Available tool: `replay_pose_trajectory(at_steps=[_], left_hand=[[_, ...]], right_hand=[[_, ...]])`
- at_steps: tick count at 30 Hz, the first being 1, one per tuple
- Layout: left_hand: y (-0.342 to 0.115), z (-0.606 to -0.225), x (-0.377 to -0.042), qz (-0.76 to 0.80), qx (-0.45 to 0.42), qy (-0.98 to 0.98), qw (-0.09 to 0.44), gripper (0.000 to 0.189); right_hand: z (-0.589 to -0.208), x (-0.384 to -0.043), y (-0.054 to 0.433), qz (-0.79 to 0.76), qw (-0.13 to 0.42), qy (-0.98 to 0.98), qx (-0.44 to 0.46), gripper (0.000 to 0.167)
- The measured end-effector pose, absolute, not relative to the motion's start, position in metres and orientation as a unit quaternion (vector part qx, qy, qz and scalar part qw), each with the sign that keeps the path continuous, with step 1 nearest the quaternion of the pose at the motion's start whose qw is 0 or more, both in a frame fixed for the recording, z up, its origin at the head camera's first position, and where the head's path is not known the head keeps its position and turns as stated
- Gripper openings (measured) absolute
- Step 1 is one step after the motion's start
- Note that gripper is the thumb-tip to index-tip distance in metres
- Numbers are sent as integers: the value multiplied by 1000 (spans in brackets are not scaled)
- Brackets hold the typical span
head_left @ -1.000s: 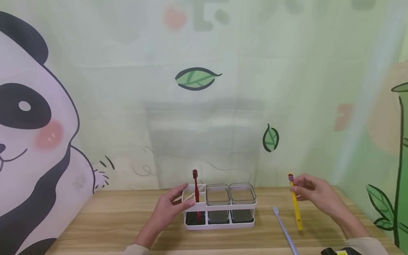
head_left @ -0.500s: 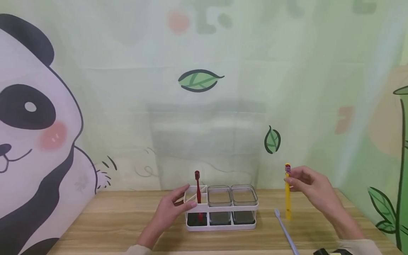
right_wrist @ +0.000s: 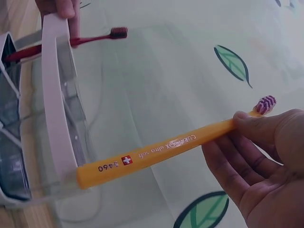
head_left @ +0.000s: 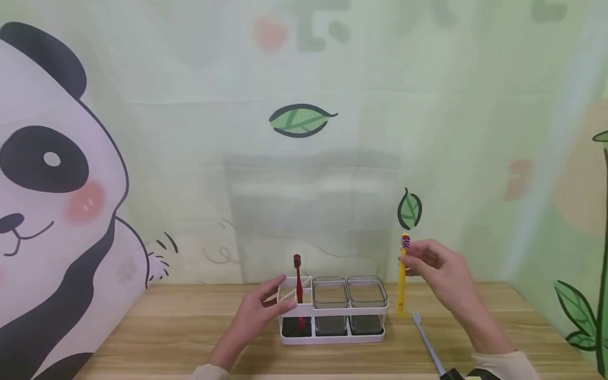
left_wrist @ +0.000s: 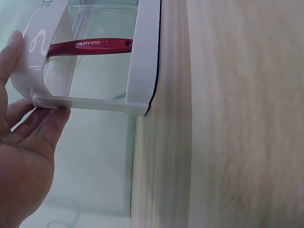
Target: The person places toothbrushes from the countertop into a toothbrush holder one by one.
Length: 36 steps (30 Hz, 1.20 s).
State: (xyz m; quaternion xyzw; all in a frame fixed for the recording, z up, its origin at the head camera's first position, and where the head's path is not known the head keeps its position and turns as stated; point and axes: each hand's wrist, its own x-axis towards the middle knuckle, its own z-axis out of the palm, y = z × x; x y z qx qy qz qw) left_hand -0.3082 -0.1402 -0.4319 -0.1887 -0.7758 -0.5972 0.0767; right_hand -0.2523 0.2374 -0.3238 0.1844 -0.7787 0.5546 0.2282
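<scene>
Yellow toothbrush [right_wrist: 152, 155] leftward in right hand's [head_left: 442, 268] pinch, left hand's [head_left: 258, 307] rack [head_left: 334, 311] grip partly hidden.

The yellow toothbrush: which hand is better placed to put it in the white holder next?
Probably the right hand: it pinches the yellow toothbrush near its top, handle down, close to the right end of the white holder. The left hand grips that holder's other end, beside the red toothbrush.

The left hand [head_left: 256, 307] gripped a white rack [head_left: 332, 311] bearing a red toothbrush [head_left: 299, 289]; the right hand [head_left: 444, 272] held a yellow toothbrush [head_left: 401, 285] nearly upright in its fingers [head_left: 420, 247].
</scene>
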Motion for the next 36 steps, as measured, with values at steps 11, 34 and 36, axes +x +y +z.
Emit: replay_pose_trajectory(at_steps=[11, 34, 36], left_hand=[[-142, -430, -306, -603, -200, -768, 78, 70], [-140, -429, -303, -603, -196, -769, 82, 68], [-140, -429, -304, -601, -196, -771, 82, 69]], right_hand=[[-318, -258, 199, 574, 229, -763, 188, 23], [-313, -264, 130, 635, 227, -714, 188, 22], [-314, -266, 123, 638, 230, -711, 187, 21]])
